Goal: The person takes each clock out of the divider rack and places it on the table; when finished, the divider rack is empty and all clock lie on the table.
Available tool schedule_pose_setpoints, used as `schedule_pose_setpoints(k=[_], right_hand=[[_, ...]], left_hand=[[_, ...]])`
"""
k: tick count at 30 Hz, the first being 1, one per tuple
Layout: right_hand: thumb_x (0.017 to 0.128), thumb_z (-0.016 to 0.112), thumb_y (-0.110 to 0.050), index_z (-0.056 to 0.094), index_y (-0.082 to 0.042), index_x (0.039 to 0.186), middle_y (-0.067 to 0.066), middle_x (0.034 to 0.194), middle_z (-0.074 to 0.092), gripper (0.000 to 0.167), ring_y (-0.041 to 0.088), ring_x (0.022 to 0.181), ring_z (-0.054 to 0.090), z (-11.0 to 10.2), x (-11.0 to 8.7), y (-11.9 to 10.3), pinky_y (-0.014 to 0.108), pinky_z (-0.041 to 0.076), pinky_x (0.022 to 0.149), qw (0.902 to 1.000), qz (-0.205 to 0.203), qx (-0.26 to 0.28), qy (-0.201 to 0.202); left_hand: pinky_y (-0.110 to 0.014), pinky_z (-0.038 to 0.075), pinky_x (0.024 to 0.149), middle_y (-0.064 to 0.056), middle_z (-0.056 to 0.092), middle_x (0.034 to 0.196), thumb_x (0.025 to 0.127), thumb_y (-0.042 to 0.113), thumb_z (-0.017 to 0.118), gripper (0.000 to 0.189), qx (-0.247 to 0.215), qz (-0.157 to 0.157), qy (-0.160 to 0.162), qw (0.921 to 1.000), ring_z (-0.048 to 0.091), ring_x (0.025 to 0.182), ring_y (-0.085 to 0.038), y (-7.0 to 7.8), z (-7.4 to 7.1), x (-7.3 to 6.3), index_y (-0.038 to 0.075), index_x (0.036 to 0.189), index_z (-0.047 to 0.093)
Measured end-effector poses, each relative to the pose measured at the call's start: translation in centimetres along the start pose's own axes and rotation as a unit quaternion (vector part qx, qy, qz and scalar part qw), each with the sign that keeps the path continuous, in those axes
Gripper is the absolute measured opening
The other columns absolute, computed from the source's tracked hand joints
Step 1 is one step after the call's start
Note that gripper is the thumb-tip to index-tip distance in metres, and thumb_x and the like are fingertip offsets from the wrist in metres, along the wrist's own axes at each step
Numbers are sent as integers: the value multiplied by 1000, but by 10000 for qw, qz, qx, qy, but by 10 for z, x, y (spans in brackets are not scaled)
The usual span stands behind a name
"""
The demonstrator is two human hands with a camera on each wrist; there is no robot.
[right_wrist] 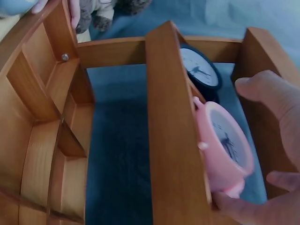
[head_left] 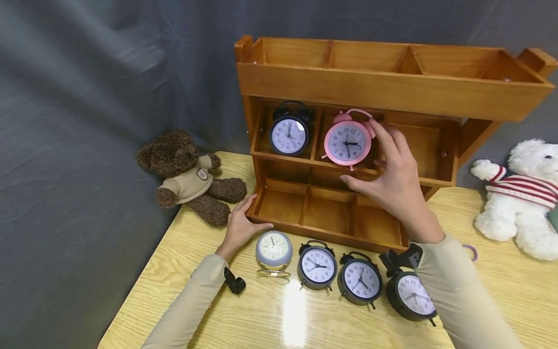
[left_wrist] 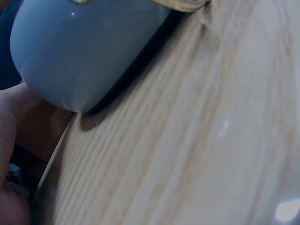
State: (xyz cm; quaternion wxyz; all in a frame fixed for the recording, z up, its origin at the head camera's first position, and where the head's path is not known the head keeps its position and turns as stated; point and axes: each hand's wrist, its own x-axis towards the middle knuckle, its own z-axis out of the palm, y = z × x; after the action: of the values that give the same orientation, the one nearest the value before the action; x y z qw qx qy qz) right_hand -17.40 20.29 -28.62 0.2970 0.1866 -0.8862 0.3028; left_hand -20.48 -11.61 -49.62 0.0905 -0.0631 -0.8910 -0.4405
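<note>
The wood-grain table [head_left: 235, 320] bears a wooden rack [head_left: 392, 92], three black alarm clocks [head_left: 317, 265], a grey-blue clock [head_left: 273, 247] and two plush toys [head_left: 187, 182].

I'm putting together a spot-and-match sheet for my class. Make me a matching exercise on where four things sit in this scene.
1. pink alarm clock
2. brown teddy bear
3. white teddy bear
4. left hand

A. right of the wooden shelf
B. at the lower tier's left corner
C. middle of the middle tier
D. left of the wooden shelf

Pairs: 1-C, 2-D, 3-A, 4-B
</note>
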Motion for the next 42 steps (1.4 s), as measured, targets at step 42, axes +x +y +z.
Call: schedule_pose_setpoints(k=[42], right_hand=[[64,89,-21,52,-15,138,21,127,51,83,37,114,54,22,14,-5,56,48,95,9950,-135,-180,970]], left_hand=[[-57,28,112,-8,49,146,58,40,93,96,37,29,52,10000,44,136,-33,-4,2,1,23,142,50]])
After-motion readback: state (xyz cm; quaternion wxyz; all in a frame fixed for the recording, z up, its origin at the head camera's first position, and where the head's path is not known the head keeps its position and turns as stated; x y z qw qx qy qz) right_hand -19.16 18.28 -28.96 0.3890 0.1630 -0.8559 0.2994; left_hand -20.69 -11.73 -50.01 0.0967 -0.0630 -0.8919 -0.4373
